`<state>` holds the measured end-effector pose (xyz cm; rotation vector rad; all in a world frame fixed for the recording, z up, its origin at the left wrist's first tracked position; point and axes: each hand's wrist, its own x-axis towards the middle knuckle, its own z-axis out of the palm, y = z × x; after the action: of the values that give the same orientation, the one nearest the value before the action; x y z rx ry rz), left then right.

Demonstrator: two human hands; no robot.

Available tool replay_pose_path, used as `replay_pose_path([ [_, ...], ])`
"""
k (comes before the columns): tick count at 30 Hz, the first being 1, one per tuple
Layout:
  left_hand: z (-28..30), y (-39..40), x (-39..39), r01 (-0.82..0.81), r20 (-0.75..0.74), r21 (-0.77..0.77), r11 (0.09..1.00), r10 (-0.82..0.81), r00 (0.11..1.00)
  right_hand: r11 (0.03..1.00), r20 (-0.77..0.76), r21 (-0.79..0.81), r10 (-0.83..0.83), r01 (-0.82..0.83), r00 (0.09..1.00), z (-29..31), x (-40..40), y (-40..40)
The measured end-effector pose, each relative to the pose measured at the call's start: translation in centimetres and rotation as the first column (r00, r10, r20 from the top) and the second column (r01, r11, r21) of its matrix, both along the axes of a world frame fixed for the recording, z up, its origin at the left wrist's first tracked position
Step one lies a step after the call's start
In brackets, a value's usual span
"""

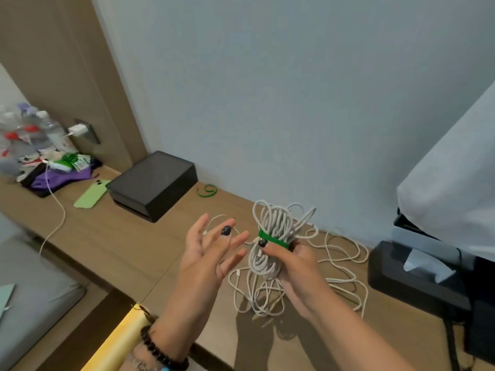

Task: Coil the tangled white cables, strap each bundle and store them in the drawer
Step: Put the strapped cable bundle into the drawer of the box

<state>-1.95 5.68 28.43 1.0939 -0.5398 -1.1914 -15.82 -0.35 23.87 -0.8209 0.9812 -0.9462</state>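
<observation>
My right hand (300, 266) grips a coiled bundle of white cable (276, 223), held upright above the wooden desk (128, 242). A green strap (273, 239) wraps the bundle's middle, with my thumb pressed on it. My left hand (209, 253) hovers just left of the bundle, palm up, fingers spread and holding nothing. More loose white cable (342, 266) lies tangled on the desk under and to the right of my hands. A spare green strap (207, 190) lies by the wall behind.
A black box (152, 183) sits at the back of the desk, a green phone (91, 198) to its left. Bottles and clutter (29, 140) fill the far left. A black tissue box (412, 277) stands at right. A charger cable (57, 210) hangs off the desk edge.
</observation>
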Motion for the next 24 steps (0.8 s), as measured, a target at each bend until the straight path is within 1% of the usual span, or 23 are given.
replay_pose_path([
  [3,-0.8,-0.7,4.3,-0.050,0.004,0.053,0.997,0.050,0.999,0.998,0.156,0.058,0.014,-0.024,0.988,-0.2,3.0,-0.7],
  [4,-1.6,-1.1,7.0,-0.047,0.008,0.079,0.996,0.047,0.999,0.996,0.193,0.081,0.014,-0.030,0.981,-0.7,5.1,-1.3],
  [6,-2.5,-1.5,8.8,-0.008,0.032,0.135,0.991,0.004,0.999,0.993,0.251,0.114,-0.004,-0.025,0.968,-1.1,6.0,-1.6],
  [8,-3.9,-2.4,12.6,0.028,0.052,0.200,0.979,-0.039,0.998,0.989,0.236,0.145,-0.019,-0.016,0.971,-2.4,9.1,-2.5],
  [11,-6.7,-4.4,20.0,0.094,0.071,0.280,0.955,-0.118,0.990,0.976,0.198,0.214,-0.090,0.046,0.976,-4.3,15.0,-3.6],
  [14,-9.0,-6.6,27.0,0.143,0.053,0.344,0.928,-0.171,0.984,0.956,0.167,0.267,-0.168,0.119,0.972,-5.7,21.1,-4.4],
  [17,-10.9,-8.4,32.8,0.145,0.016,0.389,0.910,-0.164,0.986,0.933,0.221,0.330,-0.223,0.142,0.949,-7.1,26.6,-5.1],
  [19,-11.9,-9.1,36.0,0.115,-0.001,0.409,0.905,-0.126,0.992,0.921,0.250,0.366,-0.238,0.136,0.939,-7.6,29.8,-5.4],
  [22,-13.1,-10.1,39.8,0.063,-0.029,0.420,0.905,-0.057,0.998,0.921,0.250,0.381,-0.191,0.085,0.949,-8.3,33.3,-6.4],
  [24,-13.8,-10.8,41.4,0.042,-0.084,0.431,0.901,-0.007,0.996,0.921,0.231,0.383,-0.167,0.068,0.959,-9.0,34.7,-7.4],
])
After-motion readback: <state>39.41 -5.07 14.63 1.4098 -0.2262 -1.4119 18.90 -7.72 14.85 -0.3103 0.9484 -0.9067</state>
